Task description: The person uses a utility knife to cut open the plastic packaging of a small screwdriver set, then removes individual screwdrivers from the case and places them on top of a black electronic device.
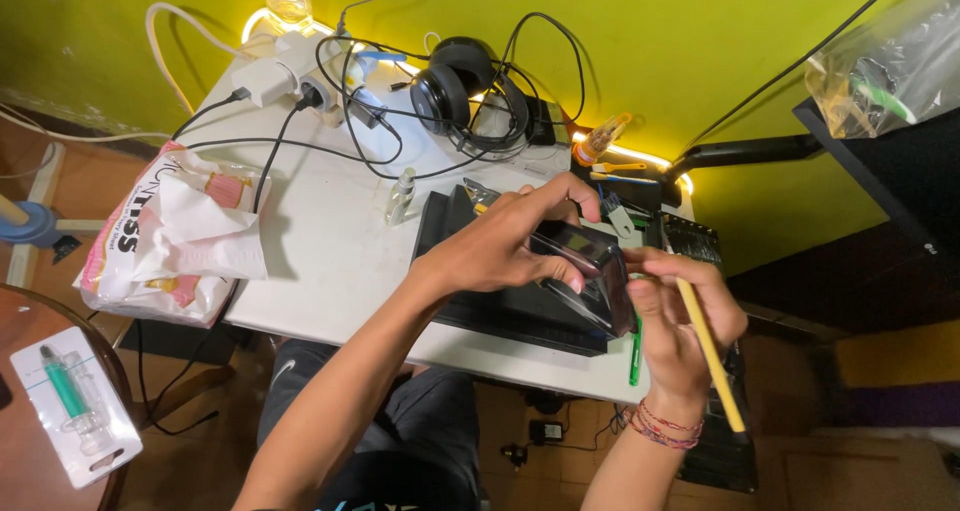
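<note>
Above the flat black mat on the white worktop, a glossy dark smartphone with rounded corners is held tilted. Left hand grips its upper side with curled fingers; right hand pinches its right end while clasping a slim yellow stick. Behind the mat lie padded black headphones among tangled cables; left of it, a crumpled tissue pack.

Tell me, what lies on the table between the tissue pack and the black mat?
In the head view, only a small clear bottle stands between the tissue pack and the black mat; otherwise bare white table.
</note>
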